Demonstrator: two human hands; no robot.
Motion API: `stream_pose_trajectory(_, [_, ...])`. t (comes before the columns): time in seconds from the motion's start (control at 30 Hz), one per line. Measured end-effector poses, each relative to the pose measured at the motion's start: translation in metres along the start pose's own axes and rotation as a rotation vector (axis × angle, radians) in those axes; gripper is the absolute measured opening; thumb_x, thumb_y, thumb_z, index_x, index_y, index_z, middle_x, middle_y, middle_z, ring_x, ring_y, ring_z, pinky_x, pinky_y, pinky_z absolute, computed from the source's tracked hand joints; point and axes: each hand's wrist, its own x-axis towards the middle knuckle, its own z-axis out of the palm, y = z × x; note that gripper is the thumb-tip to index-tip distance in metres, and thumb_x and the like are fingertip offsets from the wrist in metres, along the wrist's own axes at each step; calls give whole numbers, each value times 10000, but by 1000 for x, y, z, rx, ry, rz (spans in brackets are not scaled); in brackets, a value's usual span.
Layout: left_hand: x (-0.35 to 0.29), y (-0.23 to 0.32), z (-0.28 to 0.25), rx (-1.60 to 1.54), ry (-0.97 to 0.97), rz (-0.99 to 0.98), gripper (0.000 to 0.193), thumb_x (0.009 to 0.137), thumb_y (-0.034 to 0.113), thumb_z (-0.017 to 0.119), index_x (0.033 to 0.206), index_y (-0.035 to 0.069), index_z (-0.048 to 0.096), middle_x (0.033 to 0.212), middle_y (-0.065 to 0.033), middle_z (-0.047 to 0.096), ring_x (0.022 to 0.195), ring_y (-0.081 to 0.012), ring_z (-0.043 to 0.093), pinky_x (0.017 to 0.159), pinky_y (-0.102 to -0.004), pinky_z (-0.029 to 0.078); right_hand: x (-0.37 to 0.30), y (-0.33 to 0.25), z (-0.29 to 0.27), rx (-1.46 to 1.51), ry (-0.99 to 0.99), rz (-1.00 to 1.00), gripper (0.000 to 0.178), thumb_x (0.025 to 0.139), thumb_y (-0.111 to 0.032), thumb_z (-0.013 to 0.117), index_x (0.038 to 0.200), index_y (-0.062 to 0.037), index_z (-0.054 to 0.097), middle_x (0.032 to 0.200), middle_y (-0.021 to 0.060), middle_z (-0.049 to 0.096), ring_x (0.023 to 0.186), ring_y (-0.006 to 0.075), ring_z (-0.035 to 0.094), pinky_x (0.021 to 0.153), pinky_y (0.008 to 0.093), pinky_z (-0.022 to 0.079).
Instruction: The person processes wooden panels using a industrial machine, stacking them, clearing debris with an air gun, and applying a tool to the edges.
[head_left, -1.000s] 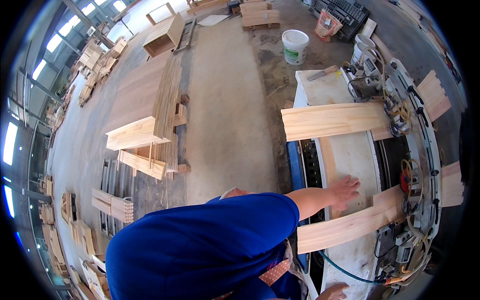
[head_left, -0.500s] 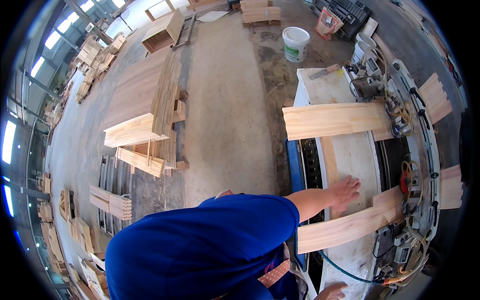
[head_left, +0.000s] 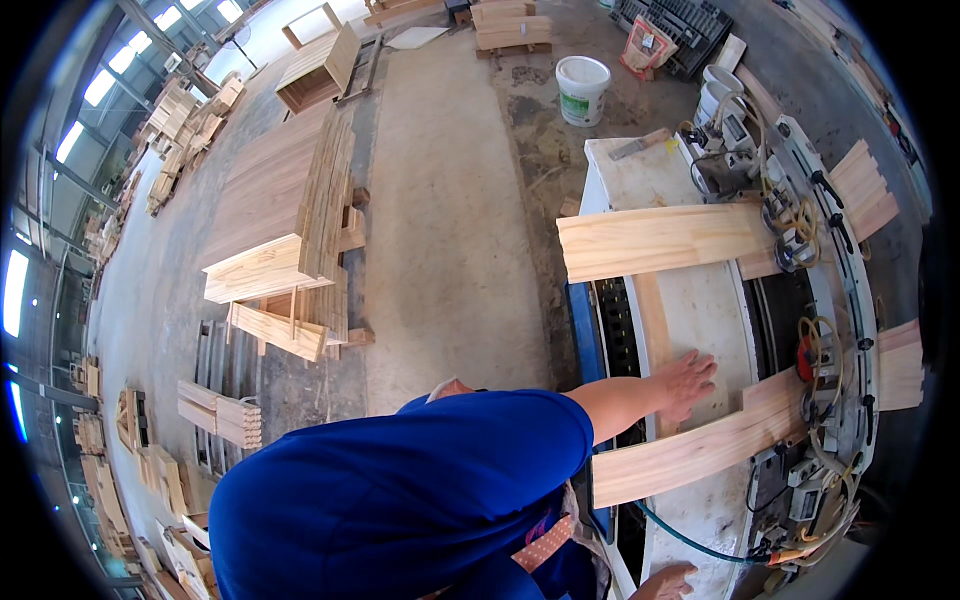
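Note:
My left hand rests on the machine's white worktop, fingers spread, holding nothing. Right beside it, its wrist close to the edge, lies a pale wooden board with a notch in its upper edge; its right end runs under the machine's clamps. At the bottom rim my right hand is partly cut off, over the white surface, its fingers loosely apart with nothing visible in them. A second wooden board crosses the worktop farther up, also reaching the clamps.
Along the right runs a metal rail with hoses and clamps. A teal hose curves over the lower worktop. A scraper lies at the worktop's far end; a white bucket stands beyond. To the left is a stack of wooden panels.
The view has shifted very slightly, so the scene sits a little farther left. Both hands and the boards keep their places.

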Motion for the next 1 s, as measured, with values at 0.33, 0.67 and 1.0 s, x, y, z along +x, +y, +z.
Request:
stream_pose_trajectory(0.33, [-3,-4,0,17,-2,6,706,853,414,565,1437,55,396,1543,-207,262,1468,-337,155,1173,-525,156,-6,2,-15,-87,552,-83,425,938,-439,512,1315,-244,533,1175,271,595,950,410,608,817,638,456])
stream_pose_trajectory(0.67, [-4,-10,8,15,96,11,671,798,389,613,1373,70,479,1514,-210,310,1446,-345,201,1140,-527,207,-11,-7,-36,-62,806,-127,346,931,-400,540,1220,-219,595,1079,266,620,839,401,613,734,601,477])
stream_pose_trajectory(1.0, [-6,-14,5,3,23,-4,706,827,412,582,1421,63,429,1538,-202,280,1464,-339,169,1173,-524,163,-13,-12,-46,-21,1037,-142,276,924,-362,568,1125,-195,657,983,262,645,728,392,618,651,564,499])
